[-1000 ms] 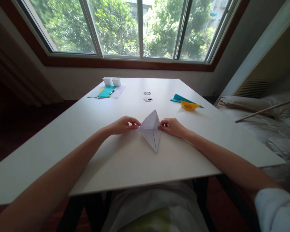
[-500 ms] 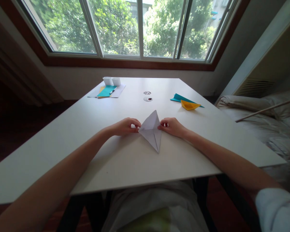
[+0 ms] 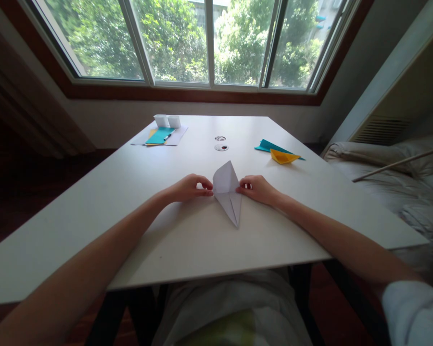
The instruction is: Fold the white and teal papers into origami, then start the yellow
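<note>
Hands: both hands pinch one folded white paper (image 3: 228, 192) from its two sides, close together, on the white table (image 3: 130, 202).
Left hand: the left hand (image 3: 187, 188) has its thumb and fingers closed on the left corner of the paper. A second ago that corner stuck out wider to the left. Now the hand has moved in toward the other hand.
Right hand: the right hand (image 3: 258, 188) is closed on the right corner of the paper. It has hardly moved.
Paper: it lies right between the hands. Its long point aims back at the person, and its top point aims away, toward the window. The top part now stands up a bit and looks thinner than it did a second ago. The left side has been pushed in.
What that means: the paper looks like it is being squeezed into a new fold, and the fold is not pressed flat yet.
Past the right hand: a yellow folded paper (image 3: 282, 156) sits on a teal folded paper (image 3: 266, 145), well apart from the hands.
Past the left hand: far off are flat sheets (image 3: 159, 136), teal on top, with a pen (image 3: 167, 137) and two small white boxes (image 3: 167, 120) behind them.
Straight ahead: two small round holes (image 3: 221, 144) in the table, beyond the top point.
</note>
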### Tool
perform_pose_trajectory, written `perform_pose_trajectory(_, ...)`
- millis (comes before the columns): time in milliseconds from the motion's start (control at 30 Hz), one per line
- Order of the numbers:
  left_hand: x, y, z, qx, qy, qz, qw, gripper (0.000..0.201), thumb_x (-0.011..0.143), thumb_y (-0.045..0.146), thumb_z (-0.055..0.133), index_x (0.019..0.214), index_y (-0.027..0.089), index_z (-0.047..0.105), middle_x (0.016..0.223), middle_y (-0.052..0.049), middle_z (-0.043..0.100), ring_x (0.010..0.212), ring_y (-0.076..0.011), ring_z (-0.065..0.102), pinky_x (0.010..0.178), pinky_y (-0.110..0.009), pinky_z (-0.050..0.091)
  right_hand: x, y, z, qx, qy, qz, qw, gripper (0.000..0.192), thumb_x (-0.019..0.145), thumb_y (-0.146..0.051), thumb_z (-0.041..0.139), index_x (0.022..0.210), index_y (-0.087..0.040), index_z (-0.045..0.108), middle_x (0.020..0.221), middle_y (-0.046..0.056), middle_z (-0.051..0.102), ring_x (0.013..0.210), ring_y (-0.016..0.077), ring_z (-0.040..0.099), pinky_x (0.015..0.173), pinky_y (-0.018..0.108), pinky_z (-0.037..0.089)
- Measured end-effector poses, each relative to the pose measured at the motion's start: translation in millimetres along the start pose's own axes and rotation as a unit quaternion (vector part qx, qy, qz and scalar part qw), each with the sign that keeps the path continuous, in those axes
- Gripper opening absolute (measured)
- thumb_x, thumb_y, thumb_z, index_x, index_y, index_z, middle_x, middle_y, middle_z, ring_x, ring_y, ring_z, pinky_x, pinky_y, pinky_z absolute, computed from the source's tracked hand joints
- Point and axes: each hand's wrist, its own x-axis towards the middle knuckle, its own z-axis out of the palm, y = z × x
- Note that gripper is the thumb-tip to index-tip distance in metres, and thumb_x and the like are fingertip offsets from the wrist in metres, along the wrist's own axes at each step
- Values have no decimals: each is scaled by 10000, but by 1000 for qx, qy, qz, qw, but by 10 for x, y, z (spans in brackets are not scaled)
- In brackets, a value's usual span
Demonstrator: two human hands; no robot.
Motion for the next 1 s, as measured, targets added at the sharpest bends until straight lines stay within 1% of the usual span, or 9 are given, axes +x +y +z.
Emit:
perform_pose_trajectory(233, 26, 13, 69, -7, 31, -15, 999, 305, 686, 439, 638, 813, 164, 667, 771, -7, 636, 662, -120, 519, 636, -229, 397, 1, -2, 3, -3, 2, 2, 1000, 139, 773, -294, 562, 737, -174, 624, 703, 2, 593, 596, 96, 495, 585, 214, 380)
perform_pose_trajectory(500, 55, 28, 135, -14, 36, 1, 999, 299, 675, 452, 639, 757, 165, 636, 751, -7, 637, 718, -145, 551, 658, -243, 407, 0, -33, -2, -3, 3, 3, 1000, 137, 771, -292, 561, 731, -174, 618, 694, -1, 585, 595, 96, 489, 582, 214, 376)
perform_pose_trajectory(667, 66, 47, 179, 13, 53, 9, 998, 242, 709, 406, 595, 689, 164, 593, 693, 5, 609, 676, -138, 534, 627, -240, 397, 1, -39, 12, -4, 3, 2, 1000, 139, 772, -292, 556, 723, -173, 611, 691, -2, 582, 592, 96, 489, 569, 212, 368)
perform_pose_trajectory(800, 63, 64, 201, 37, 73, 4, 997, 223, 730, 384, 560, 677, 168, 565, 667, 13, 585, 646, -130, 511, 603, -236, 381, -3, -43, 20, -9, 4, 0, 1000, 150, 783, -292, 540, 722, -175, 610, 684, -3, 581, 589, 96, 489, 567, 214, 362)
perform_pose_trajectory(900, 56, 75, 209, 55, 81, 6, 995, 236, 738, 393, 549, 667, 169, 558, 652, 12, 579, 632, -128, 500, 596, -235, 371, -9, -46, 12, -13, 6, -5, 1000, 166, 798, -289, 520, 718, -176, 612, 677, -2, 582, 592, 96, 488, 570, 215, 357)
perform_pose_trajectory(1000, 55, 102, 217, 62, 88, 28, 994, 288, 763, 429, 520, 648, 169, 563, 645, 8, 588, 646, -129, 499, 619, -238, 369, -15, -62, 2, -15, 5, -9, 1000, 169, 799, -288, 519, 714, -175, 611, 678, 0, 584, 591, 96, 485, 568, 213, 351)
